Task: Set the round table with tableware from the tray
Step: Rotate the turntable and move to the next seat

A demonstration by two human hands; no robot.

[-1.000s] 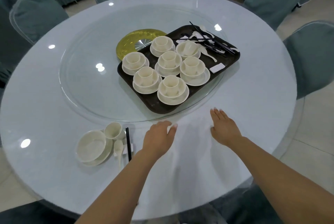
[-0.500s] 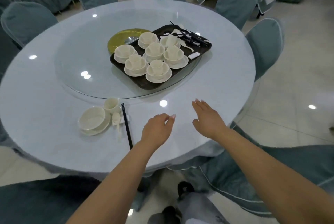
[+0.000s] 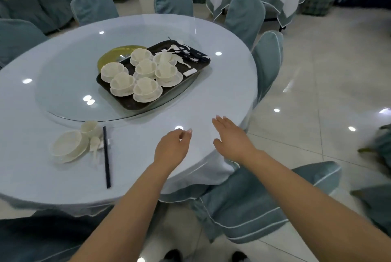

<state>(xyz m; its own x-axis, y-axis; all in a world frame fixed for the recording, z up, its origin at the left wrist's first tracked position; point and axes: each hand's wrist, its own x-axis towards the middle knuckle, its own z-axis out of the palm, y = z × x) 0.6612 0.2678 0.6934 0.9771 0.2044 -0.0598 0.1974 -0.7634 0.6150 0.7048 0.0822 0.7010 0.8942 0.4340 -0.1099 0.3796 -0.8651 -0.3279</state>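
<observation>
white cloth under clear glass covers the round table (image 3: 63, 177), and a glass turntable (image 3: 63, 92) sits on its middle. on the turntable's right part lies the dark tray (image 3: 127, 104), carrying seven cream cup-and-saucer sets (image 3: 146, 90) in its near and middle part, with black chopsticks (image 3: 188, 52), white spoons (image 3: 184, 62) and a small white rest (image 3: 189, 72) at its far right end. a gold disc (image 3: 110, 56) shows partly from under the tray's far left edge.

at the near left of the table one place is laid: a bowl on a plate (image 3: 67, 146), a small cup (image 3: 90, 127) just beyond it, a spoon (image 3: 94, 145) to its right, and a pair of black chopsticks (image 3: 106, 156) lying beside that.

both hands are over the table's near right edge, holding nothing. the left hand (image 3: 171, 147) has its fingers loosely curled, palm down; the right hand (image 3: 230, 136) is flat with fingers straight, a little apart from the left. whether either touches the glass is unclear.

blue-covered chairs (image 3: 268, 58) ring the table.
</observation>
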